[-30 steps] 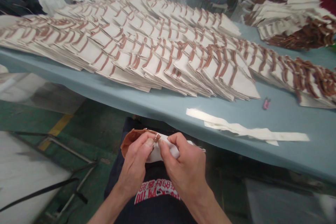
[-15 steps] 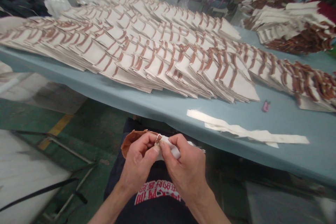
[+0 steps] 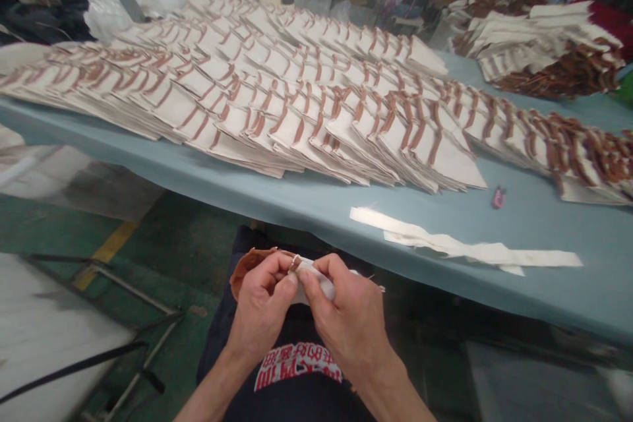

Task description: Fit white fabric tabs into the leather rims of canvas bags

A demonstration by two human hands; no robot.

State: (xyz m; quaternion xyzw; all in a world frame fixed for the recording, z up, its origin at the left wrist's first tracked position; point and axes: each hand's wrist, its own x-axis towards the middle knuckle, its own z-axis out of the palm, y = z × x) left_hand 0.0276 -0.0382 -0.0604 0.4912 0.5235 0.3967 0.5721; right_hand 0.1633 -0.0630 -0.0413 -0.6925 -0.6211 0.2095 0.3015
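Observation:
In front of my lap, both hands pinch one piece of brown and white fabric (image 3: 241, 271). My left hand (image 3: 264, 300) is closed on its brown side, thumb and forefinger pressed together at the seam. Close beside it, my right hand (image 3: 349, 310) grips the white part (image 3: 324, 285), its thumb almost meeting the left thumb. A small pale loop of edge shows between the fingertips. Loose threads stick out past the right hand. The fingers hide most of the seam.
A blue-covered table (image 3: 316, 208) lies ahead, bearing overlapping rows of white fabric pieces (image 3: 297, 112) with brown edges. White cloth strips (image 3: 465, 247) and a small pink object (image 3: 499, 196) lie near its front edge. Another fabric pile (image 3: 544, 53) is at back right. A metal frame (image 3: 143, 336) stands left.
The fabric's white part has shifted slightly left between my fingers, and both hands stay pinched on it. The view has shifted a little.

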